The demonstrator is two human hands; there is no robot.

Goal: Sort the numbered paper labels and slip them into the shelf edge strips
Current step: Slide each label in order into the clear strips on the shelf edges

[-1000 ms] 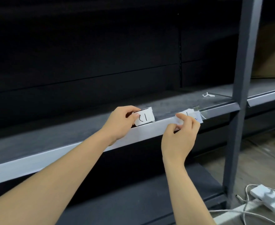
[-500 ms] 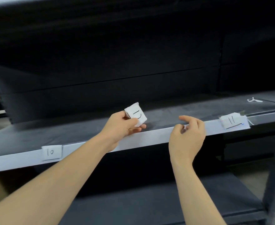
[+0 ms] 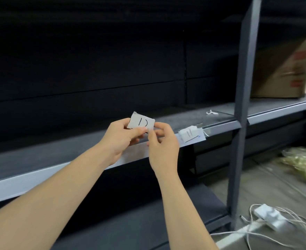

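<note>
Partly behind hands [image 3: 120, 139] [image 3: 164, 150]: label [image 3: 142, 122] edge.

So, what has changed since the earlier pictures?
The right hand left the white paper label marked 11 in the white shelf edge strip and moved left to pinch the white paper label marked 12. The left hand holds that label as before.

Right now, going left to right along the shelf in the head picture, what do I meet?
Left hand → right hand, both pinching one loose label → label marked 11 → grey post → cardboard box.
</note>
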